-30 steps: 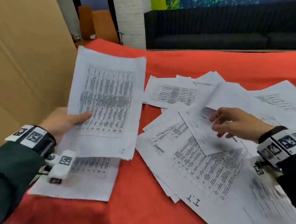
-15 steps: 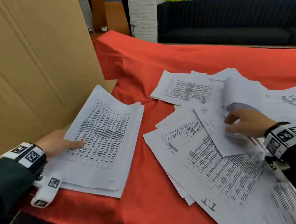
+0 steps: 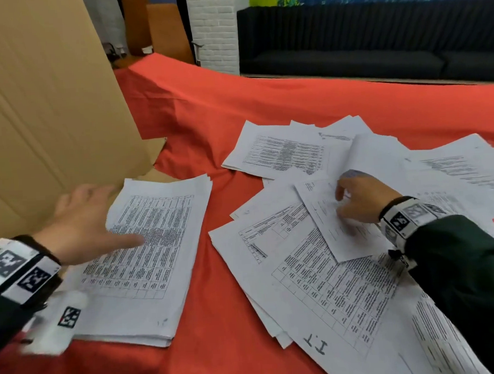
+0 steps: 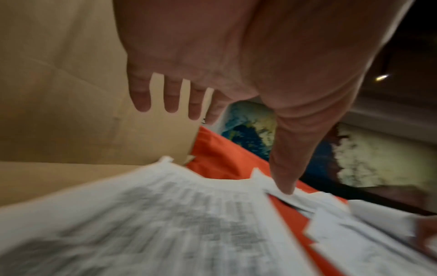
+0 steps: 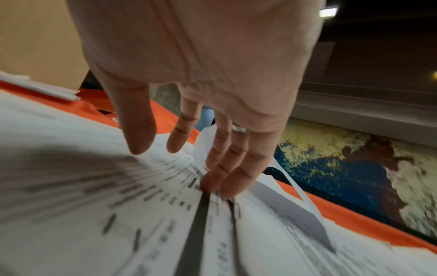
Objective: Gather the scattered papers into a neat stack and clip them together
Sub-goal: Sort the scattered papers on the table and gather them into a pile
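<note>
We see the left hand [image 3: 83, 221] spread wide, fingers straight and apart, holding nothing; in the left wrist view its thumb [image 4: 293, 162] points down toward the far edge of the gathered stack [image 3: 146, 258], though blur keeps us from telling whether it touches. That stack lies in the lower left of the head view, several printed sheets squared on one another, their edges showing as thin layers at the near corner.

The right hand [image 3: 361, 199] sits right of centre. In the right wrist view its fingers [image 5: 227, 168] are nearly straight and close together, the tips pressing down on a loose sheet [image 3: 336, 225], while the thumb and forefinger hang free above the paper. A ring [image 5: 240, 128] shows on one finger. Behind the fingers another sheet [image 3: 382, 162] curls upward in a soft arch.

Around that hand we find the scattered papers [image 3: 325, 282], white pages printed with grey tables, overlapping at many angles across the right half of the frame; one bears handwritten marks near its lower corner. Everything rests on a red cloth [image 3: 216, 288], matte and slightly rumpled. A tall cardboard panel [image 3: 44, 106], tan and ribbed, stands at the upper left, and a dark sofa [image 3: 361, 52] spans the upper right.
</note>
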